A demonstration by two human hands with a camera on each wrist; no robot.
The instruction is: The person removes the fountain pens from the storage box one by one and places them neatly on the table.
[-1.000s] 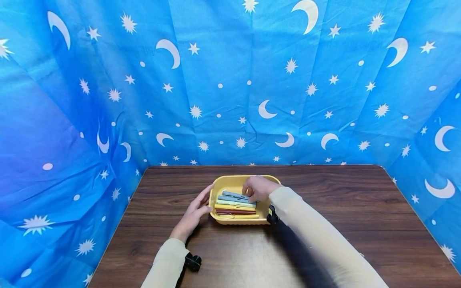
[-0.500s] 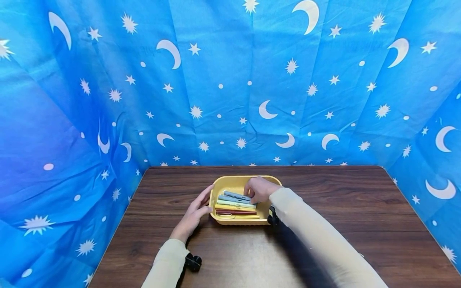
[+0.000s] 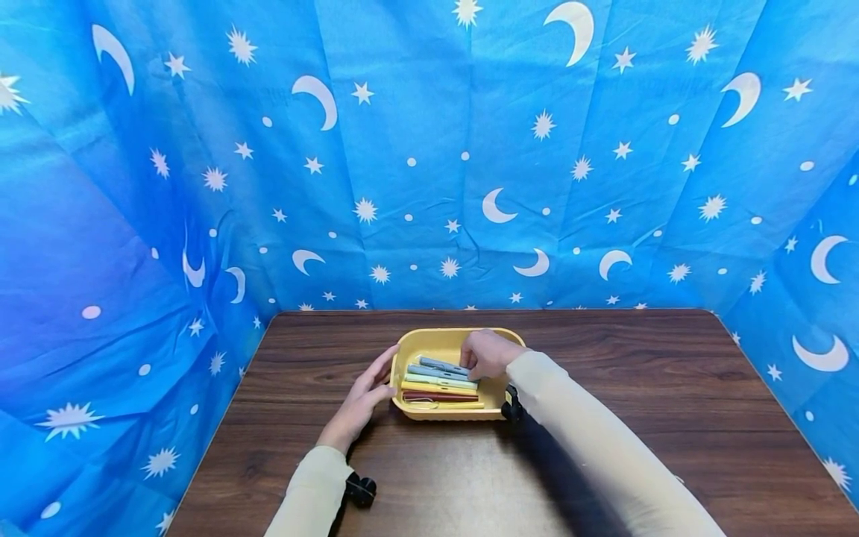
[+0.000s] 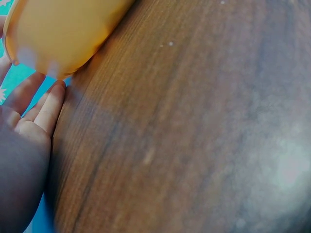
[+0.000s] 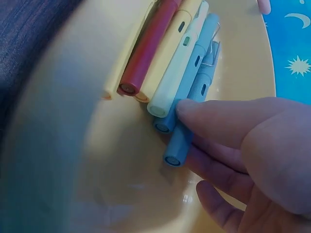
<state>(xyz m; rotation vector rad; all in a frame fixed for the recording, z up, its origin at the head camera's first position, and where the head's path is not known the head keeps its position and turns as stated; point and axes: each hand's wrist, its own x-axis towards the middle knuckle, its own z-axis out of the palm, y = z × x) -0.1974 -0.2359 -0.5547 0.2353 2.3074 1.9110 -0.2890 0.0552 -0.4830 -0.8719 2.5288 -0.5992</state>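
Note:
A yellow plastic tray (image 3: 436, 341) holds a row of pens lying side by side. In the right wrist view the row runs from a pale yellow pen through a dark red pen (image 5: 151, 43), a yellow pen (image 5: 166, 51), a pale green pen (image 5: 171, 82) and a blue pen (image 5: 190, 73) to a grey-blue pen (image 5: 179, 143) at the end. My right hand (image 3: 490, 353) reaches into the tray and pinches that grey-blue pen between thumb and fingers. Straight fingers of my left hand (image 3: 359, 405) rest against the tray's left end, its thumb by the near corner.
The tray stands on a dark wood-grain table (image 3: 604, 440), toward its back edge. Blue cloth (image 3: 429, 186) with moons and stars surrounds the table at the back and sides. A black wrist camera (image 3: 512, 404) sits close to the tray's right front.
My right hand has shifted slightly to the right inside the tray, and the grey-blue pen at its fingertips has moved a little with it. The left hand and the tray stay put.

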